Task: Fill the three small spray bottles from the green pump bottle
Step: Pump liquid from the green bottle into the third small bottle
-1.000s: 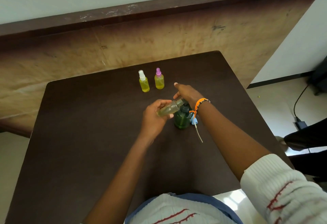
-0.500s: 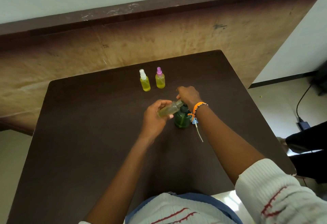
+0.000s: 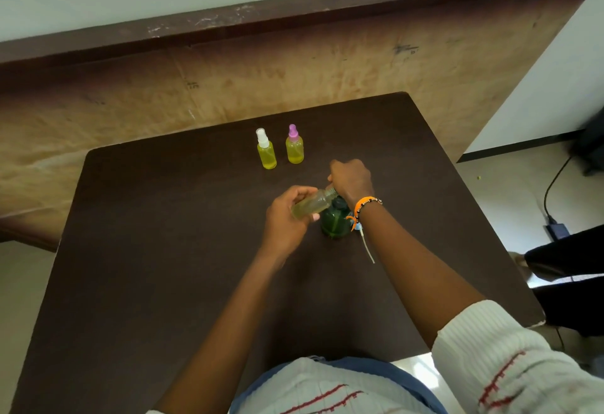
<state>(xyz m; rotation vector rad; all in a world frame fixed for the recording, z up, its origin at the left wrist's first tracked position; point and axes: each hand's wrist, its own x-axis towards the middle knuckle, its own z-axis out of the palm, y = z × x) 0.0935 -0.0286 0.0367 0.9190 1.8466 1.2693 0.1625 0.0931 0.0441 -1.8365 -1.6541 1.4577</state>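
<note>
The green bottle (image 3: 334, 221) stood near the middle of the table (image 3: 163, 250), its top hidden under the right hand (image 3: 351, 179), which was curled down over the pump; the pump itself could not be made out. The left hand (image 3: 286, 217) gripped one spray bottle (image 3: 312, 205), tilted, capless, neck touching the green bottle's top. Two more spray bottles stood upright farther back, just beside each other: a white-capped one (image 3: 266, 150) on the left, a pink-capped one (image 3: 294, 145) on the right, both yellow-filled. So three spray bottles, one green. A loose sprayer with its tube (image 3: 367, 246) lay just right of the green bottle, partly behind the wrist. Bare tabletop spread left and near; the far edge lay just behind the pair.
</note>
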